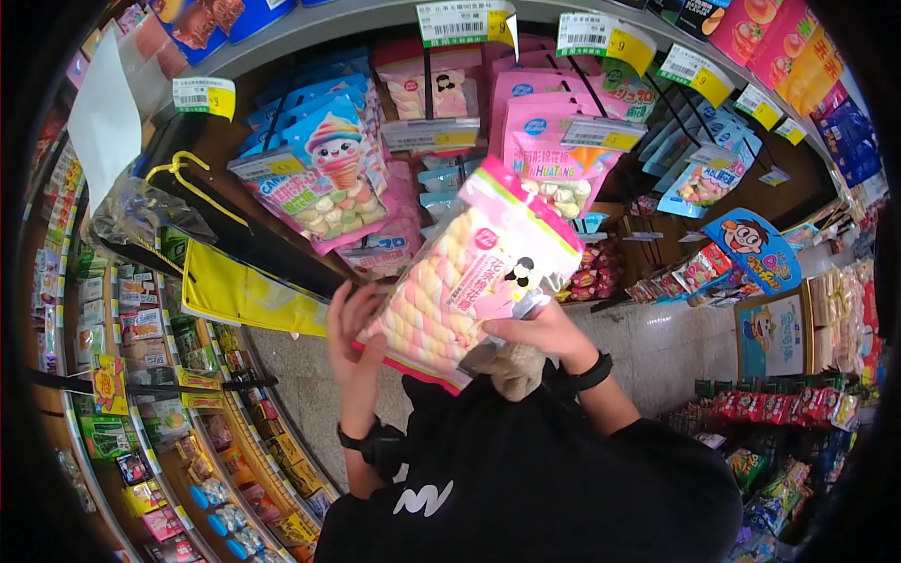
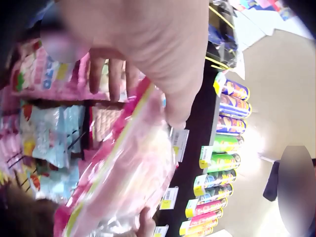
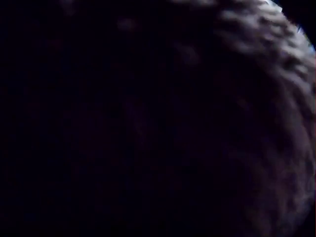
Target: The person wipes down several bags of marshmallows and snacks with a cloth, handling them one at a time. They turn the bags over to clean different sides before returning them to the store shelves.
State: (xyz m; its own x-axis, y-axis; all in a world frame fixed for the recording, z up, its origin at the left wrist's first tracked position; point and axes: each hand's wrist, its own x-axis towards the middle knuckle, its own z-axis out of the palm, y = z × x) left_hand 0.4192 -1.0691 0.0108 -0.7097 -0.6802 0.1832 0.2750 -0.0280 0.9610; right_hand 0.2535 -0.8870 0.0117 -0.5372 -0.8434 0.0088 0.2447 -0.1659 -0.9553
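Note:
A clear and pink bag of twisted pastel marshmallows (image 1: 446, 300) is held up, tilted, in front of the chest. My right hand (image 1: 549, 333) grips its lower right side, thumb across the front; its other fingers are hidden behind the bag. At the lower left corner is my left hand (image 1: 355, 342), its fingers fairly straight and spread. In the left wrist view, the left hand (image 2: 148, 44) reaches over the corner of the marshmallow bag (image 2: 133, 163). A beige fuzzy thing (image 1: 519, 371) hangs below the right hand. Something dark and textured blocks the right wrist view.
Blue and pink marshmallow bags (image 1: 328, 174) hang from hooks on the shelf ahead, under price tags (image 1: 466, 23). A yellow sign (image 1: 249, 291) juts out at left. Candy shelves (image 1: 160, 413) curve along the left, and snack packs (image 1: 788, 408) hang at right.

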